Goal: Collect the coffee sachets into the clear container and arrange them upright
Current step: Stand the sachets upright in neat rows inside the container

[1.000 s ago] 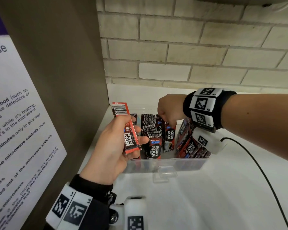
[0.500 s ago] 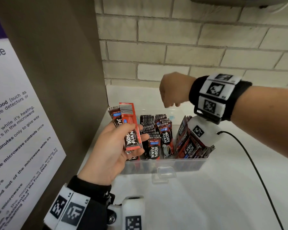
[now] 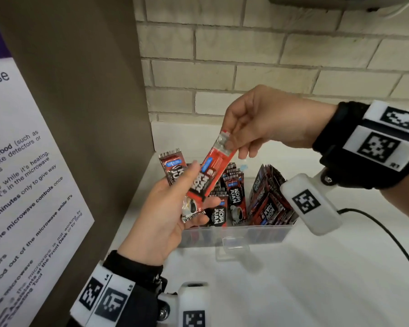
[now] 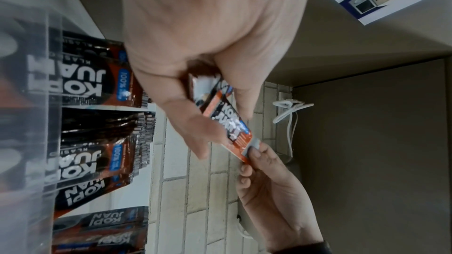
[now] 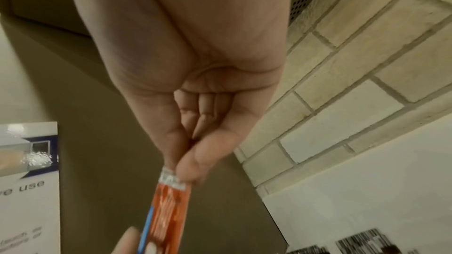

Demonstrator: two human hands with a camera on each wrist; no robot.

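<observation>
Above the white counter's near-left edge, the left hand (image 3: 161, 223) holds a small bunch of sachets; the right hand (image 3: 265, 121) pinches the red foil coffee sachet (image 3: 213, 171) by its top seal. Best to draw it free, then stand it in the clear plastic container (image 3: 241, 234) beyond.

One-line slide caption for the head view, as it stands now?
Right hand pinches the red coffee sachet's top end while left hand holds sachets above the clear plastic container.

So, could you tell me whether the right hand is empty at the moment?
No, the right hand pinches the top end of a red sachet that the left hand also holds.
</observation>
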